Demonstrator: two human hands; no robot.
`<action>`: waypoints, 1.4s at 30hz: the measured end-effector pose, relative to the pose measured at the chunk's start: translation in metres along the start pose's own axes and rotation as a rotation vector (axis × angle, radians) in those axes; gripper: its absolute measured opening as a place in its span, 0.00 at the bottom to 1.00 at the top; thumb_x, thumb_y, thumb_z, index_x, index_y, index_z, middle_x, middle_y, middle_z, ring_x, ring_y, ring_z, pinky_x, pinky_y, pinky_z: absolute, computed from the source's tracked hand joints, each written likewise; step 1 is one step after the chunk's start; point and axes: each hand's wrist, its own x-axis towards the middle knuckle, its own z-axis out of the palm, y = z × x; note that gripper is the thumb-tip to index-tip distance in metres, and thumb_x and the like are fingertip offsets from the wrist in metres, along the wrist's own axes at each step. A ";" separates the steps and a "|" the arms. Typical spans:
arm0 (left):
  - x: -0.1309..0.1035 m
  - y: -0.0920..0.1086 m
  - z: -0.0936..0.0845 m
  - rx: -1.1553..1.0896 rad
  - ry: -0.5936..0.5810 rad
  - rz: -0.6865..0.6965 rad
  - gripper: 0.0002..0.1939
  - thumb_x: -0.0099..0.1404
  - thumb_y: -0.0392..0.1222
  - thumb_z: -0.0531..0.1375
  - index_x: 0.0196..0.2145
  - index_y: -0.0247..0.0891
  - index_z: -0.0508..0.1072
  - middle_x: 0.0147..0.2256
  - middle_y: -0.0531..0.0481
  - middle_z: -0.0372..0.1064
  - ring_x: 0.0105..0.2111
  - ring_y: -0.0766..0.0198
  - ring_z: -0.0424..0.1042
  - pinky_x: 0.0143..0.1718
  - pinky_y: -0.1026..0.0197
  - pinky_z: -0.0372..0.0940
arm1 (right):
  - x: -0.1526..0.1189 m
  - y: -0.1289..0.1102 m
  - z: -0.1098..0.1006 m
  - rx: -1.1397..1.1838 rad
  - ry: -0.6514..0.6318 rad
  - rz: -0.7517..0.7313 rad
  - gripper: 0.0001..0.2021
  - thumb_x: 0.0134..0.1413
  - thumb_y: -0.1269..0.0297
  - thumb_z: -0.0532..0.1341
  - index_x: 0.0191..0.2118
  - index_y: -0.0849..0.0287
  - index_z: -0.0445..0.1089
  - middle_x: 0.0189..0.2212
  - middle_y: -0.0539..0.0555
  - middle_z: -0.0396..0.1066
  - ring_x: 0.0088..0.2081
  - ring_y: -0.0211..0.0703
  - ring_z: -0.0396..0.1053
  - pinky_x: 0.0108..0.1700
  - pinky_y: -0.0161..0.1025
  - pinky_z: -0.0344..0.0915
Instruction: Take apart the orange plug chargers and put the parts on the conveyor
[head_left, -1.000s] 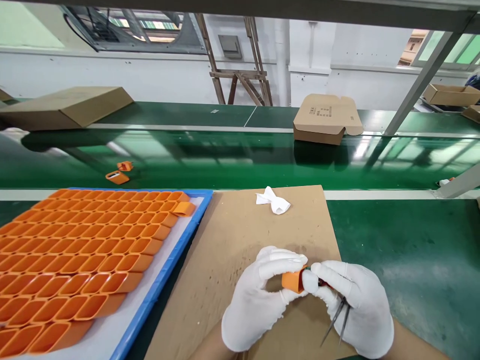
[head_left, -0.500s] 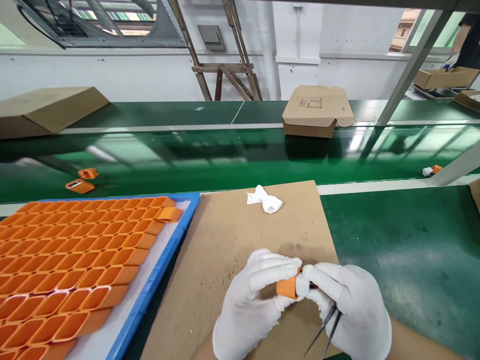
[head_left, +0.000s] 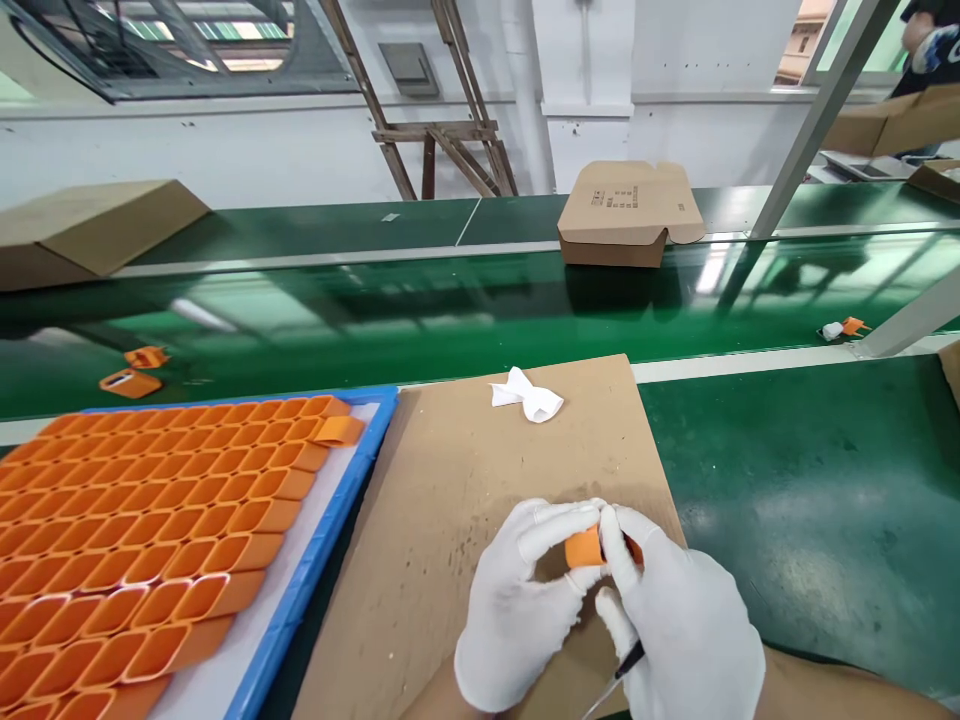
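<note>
Above the flat brown cardboard sheet (head_left: 450, 470), our white-gloved left hand (head_left: 517, 605) pinches a small orange plastic shell (head_left: 583, 548), likely to hold it steady. Our white-gloved right hand (head_left: 690, 630) curls at its other end, also gripping a thin dark-and-silver tool (head_left: 630, 660), perhaps to have it handy.

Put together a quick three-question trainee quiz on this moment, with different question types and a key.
1. Multiple choice: what colour is the piece in the left hand's fingers?
A) blue
B) orange
C) green

2. True or false: the thin tool is held in the left hand.

3. Fill in: the white crumpled item lies on the brown ____ sheet.

Key:
1. B, orange.
2. False; the thin tool sticks out from under the right hand.
3. Cardboard.
</note>
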 end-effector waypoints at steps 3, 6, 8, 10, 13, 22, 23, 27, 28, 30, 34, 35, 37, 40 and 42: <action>-0.003 0.000 0.003 -0.114 0.037 -0.252 0.19 0.53 0.33 0.70 0.43 0.47 0.77 0.43 0.52 0.80 0.43 0.62 0.79 0.47 0.63 0.75 | 0.006 0.007 0.002 0.420 -0.042 -0.097 0.27 0.55 0.67 0.58 0.62 0.48 0.64 0.43 0.54 0.77 0.35 0.46 0.76 0.30 0.38 0.71; -0.003 0.004 0.003 -0.249 0.075 -0.392 0.19 0.52 0.31 0.70 0.41 0.45 0.78 0.43 0.51 0.80 0.44 0.62 0.79 0.48 0.66 0.74 | 0.022 0.021 0.002 0.897 -0.153 0.034 0.21 0.58 0.61 0.59 0.56 0.55 0.71 0.54 0.57 0.73 0.49 0.48 0.74 0.52 0.42 0.71; -0.001 0.006 0.002 -0.312 0.081 -0.362 0.18 0.51 0.29 0.70 0.39 0.45 0.77 0.43 0.52 0.80 0.44 0.62 0.79 0.48 0.66 0.74 | 0.033 0.028 0.000 1.111 -0.348 0.226 0.20 0.55 0.56 0.62 0.51 0.58 0.75 0.51 0.58 0.75 0.51 0.50 0.73 0.54 0.44 0.69; 0.001 0.007 0.000 -0.356 0.065 -0.261 0.19 0.51 0.28 0.70 0.39 0.46 0.77 0.43 0.53 0.80 0.46 0.62 0.78 0.49 0.64 0.74 | 0.043 0.033 -0.003 1.251 -0.593 0.305 0.23 0.52 0.51 0.65 0.49 0.61 0.77 0.46 0.60 0.77 0.50 0.53 0.73 0.55 0.46 0.68; 0.002 0.005 -0.003 -0.354 0.019 -0.119 0.22 0.52 0.27 0.70 0.42 0.48 0.76 0.43 0.53 0.80 0.50 0.62 0.76 0.51 0.61 0.74 | 0.052 0.038 -0.008 1.365 -0.791 0.331 0.26 0.47 0.46 0.68 0.46 0.63 0.79 0.40 0.60 0.79 0.45 0.52 0.73 0.52 0.47 0.67; 0.003 0.005 -0.003 -0.314 -0.066 -0.003 0.22 0.53 0.29 0.70 0.44 0.46 0.75 0.43 0.50 0.78 0.48 0.59 0.76 0.51 0.55 0.74 | 0.056 0.033 -0.013 1.443 -0.905 0.289 0.22 0.44 0.57 0.72 0.46 0.60 0.79 0.31 0.53 0.75 0.32 0.37 0.67 0.43 0.39 0.67; 0.003 0.006 -0.003 -0.319 -0.066 -0.007 0.22 0.53 0.29 0.70 0.43 0.46 0.75 0.43 0.50 0.79 0.47 0.59 0.76 0.50 0.56 0.74 | 0.056 0.032 -0.013 1.439 -0.904 0.306 0.21 0.44 0.57 0.72 0.45 0.60 0.80 0.31 0.53 0.75 0.32 0.37 0.67 0.43 0.39 0.67; 0.002 0.009 -0.004 -0.319 -0.058 -0.041 0.20 0.53 0.32 0.71 0.43 0.47 0.76 0.41 0.52 0.80 0.45 0.61 0.77 0.49 0.58 0.75 | 0.053 0.028 -0.012 1.442 -0.893 0.342 0.20 0.41 0.56 0.74 0.40 0.61 0.81 0.28 0.52 0.73 0.31 0.36 0.66 0.40 0.36 0.67; 0.001 0.009 -0.004 -0.306 -0.059 -0.047 0.20 0.52 0.33 0.72 0.42 0.47 0.76 0.40 0.52 0.80 0.45 0.61 0.77 0.50 0.58 0.75 | 0.052 0.027 -0.011 1.451 -0.882 0.343 0.20 0.40 0.56 0.74 0.40 0.62 0.81 0.27 0.52 0.73 0.31 0.37 0.66 0.39 0.36 0.66; 0.001 0.008 -0.004 -0.274 -0.070 -0.060 0.20 0.51 0.35 0.72 0.42 0.47 0.77 0.40 0.51 0.81 0.46 0.59 0.77 0.52 0.55 0.74 | 0.049 0.025 -0.010 1.469 -0.846 0.354 0.21 0.38 0.55 0.75 0.39 0.62 0.81 0.28 0.53 0.73 0.31 0.37 0.67 0.38 0.36 0.66; 0.001 0.007 -0.003 -0.266 -0.091 -0.092 0.20 0.51 0.36 0.73 0.42 0.45 0.77 0.40 0.49 0.81 0.46 0.53 0.78 0.56 0.45 0.71 | 0.044 0.026 -0.004 1.508 -0.800 0.399 0.21 0.37 0.56 0.75 0.38 0.63 0.81 0.27 0.53 0.73 0.30 0.37 0.66 0.37 0.37 0.65; 0.000 0.007 -0.002 -0.268 -0.092 -0.092 0.20 0.51 0.36 0.73 0.42 0.45 0.77 0.40 0.49 0.81 0.46 0.53 0.78 0.57 0.43 0.70 | 0.043 0.028 -0.002 1.513 -0.801 0.398 0.20 0.37 0.56 0.75 0.37 0.63 0.81 0.27 0.53 0.73 0.30 0.37 0.65 0.36 0.37 0.65; -0.002 0.007 0.000 -0.251 -0.081 -0.085 0.21 0.51 0.35 0.72 0.43 0.46 0.77 0.40 0.50 0.81 0.45 0.53 0.78 0.58 0.43 0.69 | 0.045 0.032 0.003 1.495 -0.826 0.402 0.17 0.37 0.54 0.75 0.31 0.63 0.80 0.23 0.50 0.69 0.26 0.34 0.62 0.31 0.34 0.60; -0.008 0.006 0.002 -0.201 -0.038 -0.068 0.23 0.53 0.34 0.71 0.46 0.48 0.76 0.42 0.50 0.80 0.49 0.54 0.76 0.58 0.45 0.69 | 0.053 0.040 0.010 1.442 -0.908 0.416 0.20 0.33 0.50 0.75 0.21 0.63 0.74 0.16 0.45 0.59 0.21 0.30 0.51 0.24 0.33 0.47; -0.013 0.005 0.004 -0.187 -0.022 -0.079 0.23 0.56 0.35 0.70 0.49 0.48 0.76 0.46 0.48 0.79 0.51 0.53 0.75 0.56 0.47 0.71 | 0.057 0.042 0.013 1.401 -0.949 0.409 0.21 0.32 0.49 0.75 0.21 0.63 0.72 0.16 0.44 0.58 0.21 0.29 0.49 0.23 0.34 0.43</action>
